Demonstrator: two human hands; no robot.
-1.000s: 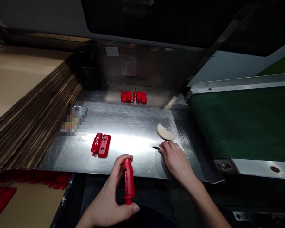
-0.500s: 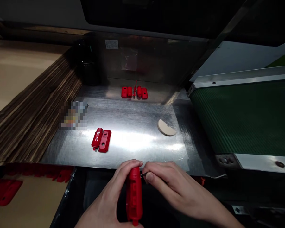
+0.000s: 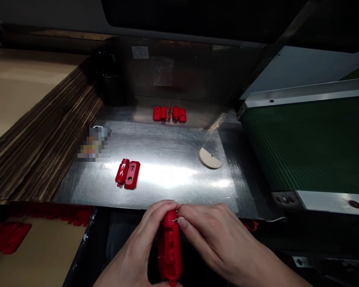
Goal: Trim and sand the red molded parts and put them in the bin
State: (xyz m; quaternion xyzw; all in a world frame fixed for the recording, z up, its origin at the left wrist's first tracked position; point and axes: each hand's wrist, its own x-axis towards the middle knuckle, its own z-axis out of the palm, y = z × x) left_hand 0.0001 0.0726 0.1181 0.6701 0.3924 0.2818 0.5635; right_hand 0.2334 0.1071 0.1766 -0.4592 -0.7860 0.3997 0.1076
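My left hand (image 3: 137,243) is wrapped round a red plastic part (image 3: 172,251), fingers over its top end and thumb at its lower end. The part is held edge-up in front of the table's near edge. My right hand (image 3: 218,235) pinches a thin blade (image 3: 175,219) between thumb and fingers, its tip against the upper right edge of the red part. Most of the blade and any handle are hidden in the fingers. On the metal table beyond lies a two-piece red plastic moulding (image 3: 128,174).
Farther back sits a red moulding on its sprue (image 3: 170,114). A cream half-disc (image 3: 210,158) lies right of centre. Stacked cardboard (image 3: 48,131) borders the left, a green conveyor belt (image 3: 311,147) the right. Red parts (image 3: 10,238) rest in a box at lower left.
My right hand has shifted slightly left, bringing the blade tip across the red part's upper edge. My left hand keeps its hold on the part.
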